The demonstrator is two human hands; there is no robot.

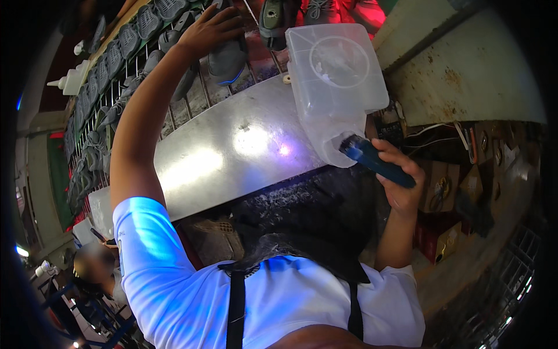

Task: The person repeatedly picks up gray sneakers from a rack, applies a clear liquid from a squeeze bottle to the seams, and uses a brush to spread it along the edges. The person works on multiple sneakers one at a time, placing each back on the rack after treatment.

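Note:
My left hand point(212, 30) reaches to the rack at the top, its fingers curled over a grey shoe point(225, 63) whose rounded toe points back toward me. In my right hand point(405, 168) is a brush point(375, 161) with a dark blue handle, gripped between thumb and fingers. Its dark bristles sit at the cut-open mouth of a translucent plastic jug point(340, 72). The jug lies over the right end of a shiny metal sheet point(215, 157). Whitish residue shows inside it.
Rows of grey shoes and soles point(131, 41) stand on a rack of metal rods at the upper left. A white nozzle bottle point(72, 80) is beside them. A stained metal panel point(465, 75) rises at right, above cardboard boxes point(440, 183). Another person point(96, 264) is at the lower left.

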